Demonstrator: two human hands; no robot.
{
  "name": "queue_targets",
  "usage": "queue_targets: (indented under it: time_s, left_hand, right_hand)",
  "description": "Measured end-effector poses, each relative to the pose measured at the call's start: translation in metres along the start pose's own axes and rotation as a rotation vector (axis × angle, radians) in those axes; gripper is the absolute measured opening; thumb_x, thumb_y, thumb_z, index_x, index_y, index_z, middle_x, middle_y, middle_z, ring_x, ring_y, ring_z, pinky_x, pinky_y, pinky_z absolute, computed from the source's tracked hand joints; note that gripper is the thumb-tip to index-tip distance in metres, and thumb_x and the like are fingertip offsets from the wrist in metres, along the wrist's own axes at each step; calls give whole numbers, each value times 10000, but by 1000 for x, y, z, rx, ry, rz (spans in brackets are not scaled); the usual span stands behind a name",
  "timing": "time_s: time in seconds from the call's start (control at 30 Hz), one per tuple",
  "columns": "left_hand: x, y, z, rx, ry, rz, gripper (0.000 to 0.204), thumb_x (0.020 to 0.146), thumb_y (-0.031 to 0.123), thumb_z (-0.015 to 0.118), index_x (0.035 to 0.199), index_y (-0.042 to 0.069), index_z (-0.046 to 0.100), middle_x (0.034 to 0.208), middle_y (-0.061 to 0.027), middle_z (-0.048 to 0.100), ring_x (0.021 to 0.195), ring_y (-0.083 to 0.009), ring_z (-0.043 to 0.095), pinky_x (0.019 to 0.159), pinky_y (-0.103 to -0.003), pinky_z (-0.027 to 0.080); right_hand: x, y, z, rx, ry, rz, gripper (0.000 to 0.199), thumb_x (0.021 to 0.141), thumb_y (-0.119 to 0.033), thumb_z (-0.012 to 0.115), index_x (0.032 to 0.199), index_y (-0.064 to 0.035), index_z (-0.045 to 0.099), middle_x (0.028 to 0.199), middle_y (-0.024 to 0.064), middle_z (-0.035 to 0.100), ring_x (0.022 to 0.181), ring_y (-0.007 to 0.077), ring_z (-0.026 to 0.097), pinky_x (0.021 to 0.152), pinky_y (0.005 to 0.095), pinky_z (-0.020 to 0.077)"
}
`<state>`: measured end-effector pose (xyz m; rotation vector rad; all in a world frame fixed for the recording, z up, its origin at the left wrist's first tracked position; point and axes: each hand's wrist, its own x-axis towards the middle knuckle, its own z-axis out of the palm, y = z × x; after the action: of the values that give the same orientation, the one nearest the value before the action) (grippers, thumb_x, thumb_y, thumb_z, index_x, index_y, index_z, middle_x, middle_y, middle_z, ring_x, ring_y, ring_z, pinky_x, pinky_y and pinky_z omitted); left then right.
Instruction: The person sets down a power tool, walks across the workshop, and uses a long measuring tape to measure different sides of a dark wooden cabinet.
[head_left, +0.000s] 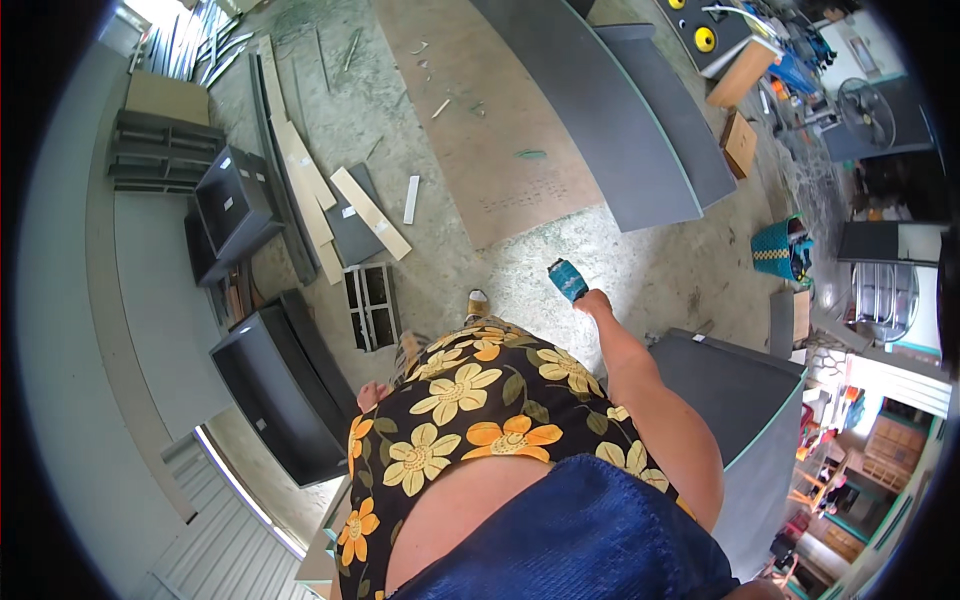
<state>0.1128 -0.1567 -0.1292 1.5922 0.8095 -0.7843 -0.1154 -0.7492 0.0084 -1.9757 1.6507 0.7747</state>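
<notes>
My right hand (593, 302) is closed around the near end of a teal, cylinder-like thing (567, 280) with dark ends and pale markings. Its exact kind is too small to make out. The arm reaches forward over the concrete floor. At my left side, my left hand (372, 396) hangs beside my flowered shirt (465, 395), its fingers loosely curled with nothing visible in them. Nearest to that hand are a dark open cabinet box (275, 390) and a small frame with several openings (371, 307) on the floor.
Ahead lie a large brown sheet (490, 130) and long dark panels (600, 120). Pale boards (370, 213) and dark cabinets (235, 200) are on the left. A dark panelled box (730, 390) stands at my right, with a teal woven basket (775, 250) and a fan (866, 112) beyond.
</notes>
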Motion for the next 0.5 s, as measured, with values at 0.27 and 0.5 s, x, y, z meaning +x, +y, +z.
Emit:
queue_targets:
  time_s: [0.27, 0.5]
  left_hand:
    - [14, 77, 48, 566, -69, 156, 303, 831, 195, 560, 1037, -25, 573, 797, -128, 656, 674, -220, 649, 597, -315, 539]
    - [-52, 198, 151, 1001, -68, 171, 213, 813, 153, 505, 937, 24, 620, 711, -82, 635, 575, -198, 620, 491, -301, 504]
  right_hand:
    - [-1, 63, 28, 54, -165, 76, 414, 562, -293, 694, 849, 4, 667, 889, 178, 655, 852, 271, 641, 718, 351, 498]
    - [-35, 108, 50, 123, -231, 72, 399, 539, -347, 682, 737, 0, 679, 761, 202, 656, 759, 288, 659, 684, 353, 503]
